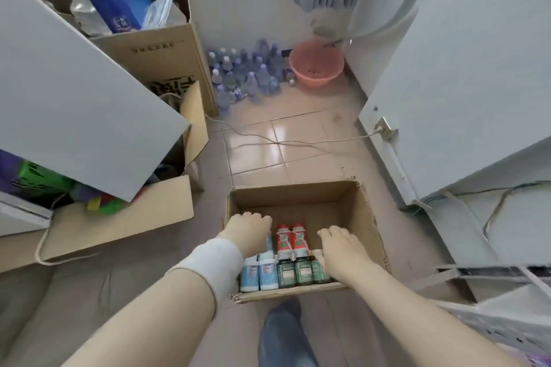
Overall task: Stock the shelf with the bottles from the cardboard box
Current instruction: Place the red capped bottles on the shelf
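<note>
Tiled floor (298, 143), cardboard box (286, 198), bottles (283, 240) under and between fingers (262, 220)

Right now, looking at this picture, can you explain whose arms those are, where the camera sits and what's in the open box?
There is no machine here: a person works with bare hands, and one wide camera worn on their head looks down, so the arms reach in from the bottom edge. On the tiled floor stands an open cardboard box. Inside, near the person, are red bottles, white-and-blue bottles and green bottles. The left hand, with a white wristband, and the right hand both reach down over the bottles; whether either has a grip on one is hidden.
</note>
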`<act>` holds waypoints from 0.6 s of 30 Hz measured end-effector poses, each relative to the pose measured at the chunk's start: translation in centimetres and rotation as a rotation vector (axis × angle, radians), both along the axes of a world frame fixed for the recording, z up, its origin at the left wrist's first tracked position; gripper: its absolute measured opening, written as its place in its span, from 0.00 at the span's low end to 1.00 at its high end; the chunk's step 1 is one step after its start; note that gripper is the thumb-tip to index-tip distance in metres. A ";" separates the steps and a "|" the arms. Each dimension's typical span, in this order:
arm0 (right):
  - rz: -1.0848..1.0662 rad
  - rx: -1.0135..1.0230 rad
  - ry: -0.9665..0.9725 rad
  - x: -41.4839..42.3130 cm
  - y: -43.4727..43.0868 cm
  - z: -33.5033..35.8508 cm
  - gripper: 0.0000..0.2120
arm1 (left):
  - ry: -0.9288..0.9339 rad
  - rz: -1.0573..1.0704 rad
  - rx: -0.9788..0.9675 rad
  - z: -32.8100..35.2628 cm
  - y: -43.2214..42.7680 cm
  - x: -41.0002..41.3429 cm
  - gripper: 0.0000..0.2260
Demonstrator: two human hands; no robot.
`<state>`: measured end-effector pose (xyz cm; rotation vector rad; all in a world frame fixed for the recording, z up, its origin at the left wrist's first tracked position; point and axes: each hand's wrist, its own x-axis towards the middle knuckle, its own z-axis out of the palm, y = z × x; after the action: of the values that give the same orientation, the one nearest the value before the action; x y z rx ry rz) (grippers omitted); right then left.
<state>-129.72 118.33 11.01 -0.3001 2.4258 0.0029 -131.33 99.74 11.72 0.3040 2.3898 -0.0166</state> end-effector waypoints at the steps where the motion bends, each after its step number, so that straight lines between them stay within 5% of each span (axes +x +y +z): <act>1: 0.000 0.002 -0.026 -0.9 0.3 -2.0 0.23 | -0.043 0.047 0.028 -2.1 0.0 -0.6 0.19; 12: -0.273 -0.052 -0.296 -7.7 0.1 -22.9 0.23 | -0.320 0.578 0.237 -23.9 2.7 -6.2 0.24; 18: -0.554 -0.133 -0.425 -8.1 -0.1 -29.5 0.27 | -0.259 0.595 0.153 -28.8 4.9 -7.5 0.24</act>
<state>-137.83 118.27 -18.50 0.2954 2.0123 -0.4251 -138.78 104.59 -17.12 -0.3243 2.1384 0.4531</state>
